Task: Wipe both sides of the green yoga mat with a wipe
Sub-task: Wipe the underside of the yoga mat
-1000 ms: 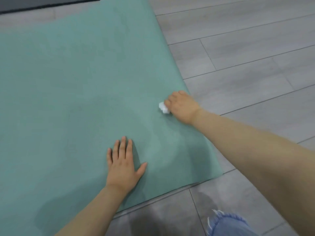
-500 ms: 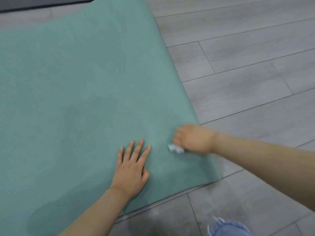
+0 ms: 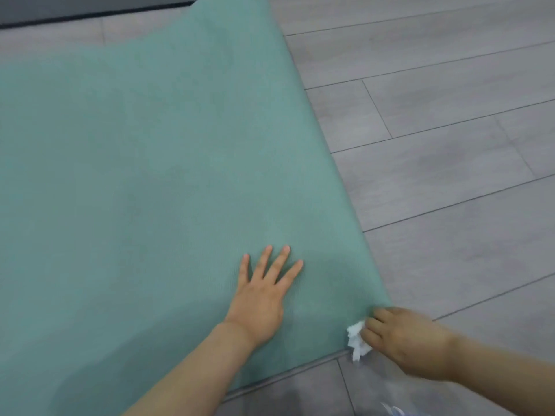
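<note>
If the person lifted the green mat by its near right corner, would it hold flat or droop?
Probably droop. The yoga mat looks thin at its near edge and lies flush on the floor, so it is likely floppy. The left hand presses flat on it while the right hand rubs the wipe at the corner, suggesting it may slide or bunch if pushed.

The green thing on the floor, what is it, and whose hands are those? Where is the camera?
The camera sits on a person's head and looks down, so you see their own two arms. The green thing is a yoga mat spread on a grey wooden floor. The left hand lies flat on the mat with its fingers spread, pressing it down. The right hand grips a crumpled white wipe at the mat's near corner. The person is wiping the mat clean.
</note>
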Motion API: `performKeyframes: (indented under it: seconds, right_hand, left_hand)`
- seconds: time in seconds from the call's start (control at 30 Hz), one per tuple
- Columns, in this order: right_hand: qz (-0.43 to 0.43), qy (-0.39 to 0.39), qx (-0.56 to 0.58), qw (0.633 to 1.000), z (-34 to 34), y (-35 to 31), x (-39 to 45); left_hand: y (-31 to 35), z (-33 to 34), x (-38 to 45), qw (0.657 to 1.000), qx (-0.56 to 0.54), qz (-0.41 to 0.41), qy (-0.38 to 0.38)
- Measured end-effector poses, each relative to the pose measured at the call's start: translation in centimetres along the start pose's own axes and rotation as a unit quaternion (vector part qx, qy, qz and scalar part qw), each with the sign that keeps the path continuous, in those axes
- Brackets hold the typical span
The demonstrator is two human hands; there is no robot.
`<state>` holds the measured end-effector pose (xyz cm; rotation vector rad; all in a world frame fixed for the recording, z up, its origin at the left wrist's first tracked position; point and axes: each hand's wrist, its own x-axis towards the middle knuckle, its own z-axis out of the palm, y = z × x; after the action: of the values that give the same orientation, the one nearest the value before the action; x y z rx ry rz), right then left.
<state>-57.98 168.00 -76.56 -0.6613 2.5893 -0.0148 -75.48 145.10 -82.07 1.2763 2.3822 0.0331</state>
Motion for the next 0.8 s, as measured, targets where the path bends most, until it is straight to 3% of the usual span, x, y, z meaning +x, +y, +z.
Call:
performKeyframes:
  seconds: [0.1,0.23,0.33,0.47,0.57,0.63,0.73,0.8]
  right_hand:
    - [0.016,0.058,-0.008,0.998,-3.3,5.0,6.4]
    - [0.204,0.076,0.002,0.976,-9.8,11.8,16.4]
    - [0.310,0.108,0.035,0.944,-12.0,13.8,18.5]
    - [0.185,0.037,0.054,0.981,-4.5,8.0,9.8]
    - [0.114,-0.038,0.061,0.991,-0.4,2.7,1.3]
    - [0.064,-0.102,0.057,0.991,0.3,1.6,-1.0]
    - [0.054,-0.044,0.055,0.996,-2.1,4.5,2.2]
    - [0.122,0.011,0.043,0.992,-5.3,8.9,7.4]
  left_hand:
    - [0.4,-0.3,0.5,1.000,-0.009,-0.013,-0.018]
    - [0.9,-0.8,0.7,0.998,-0.040,-0.041,-0.022]
    - [1.2,-1.1,0.9,0.998,-0.038,-0.045,-0.010]
    - [0.7,-0.7,0.8,0.999,-0.028,-0.032,-0.019]
    - [0.5,-0.8,0.8,0.999,-0.041,-0.026,-0.008]
    - [0.5,-0.9,0.8,0.998,-0.030,-0.030,-0.046]
    - [0.8,-0.9,0.9,0.998,-0.022,-0.037,-0.040]
    - [0.9,-1.1,0.9,0.997,-0.039,-0.041,-0.051]
